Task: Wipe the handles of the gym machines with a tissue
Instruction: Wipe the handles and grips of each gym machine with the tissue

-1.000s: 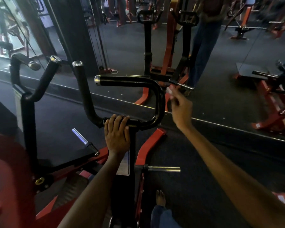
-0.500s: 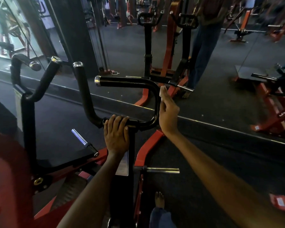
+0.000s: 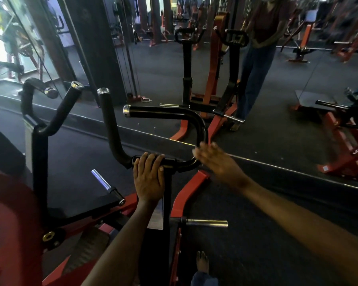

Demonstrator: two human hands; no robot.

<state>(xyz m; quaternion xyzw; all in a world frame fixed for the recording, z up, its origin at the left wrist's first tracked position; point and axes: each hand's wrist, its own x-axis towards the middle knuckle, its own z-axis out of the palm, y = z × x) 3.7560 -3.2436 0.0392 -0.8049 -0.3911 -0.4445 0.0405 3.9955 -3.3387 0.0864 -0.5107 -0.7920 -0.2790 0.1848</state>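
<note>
1. The left hand (image 3: 148,178) lies over the low bar of the black handle (image 3: 202,129), fingers curled round it just left of the post.
2. The right hand (image 3: 217,159) is blurred at the handle's lower bend, right of the left hand; whether its fingers are open or hold the tissue cannot be told.
3. No tissue can be made out.
4. A mirror (image 3: 298,79) stands beyond the handle.

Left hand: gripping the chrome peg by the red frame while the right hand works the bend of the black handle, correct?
No. In the head view the left hand grips the black handle at its lower bar, not the chrome peg. The blurred right hand is at the bend.
</note>
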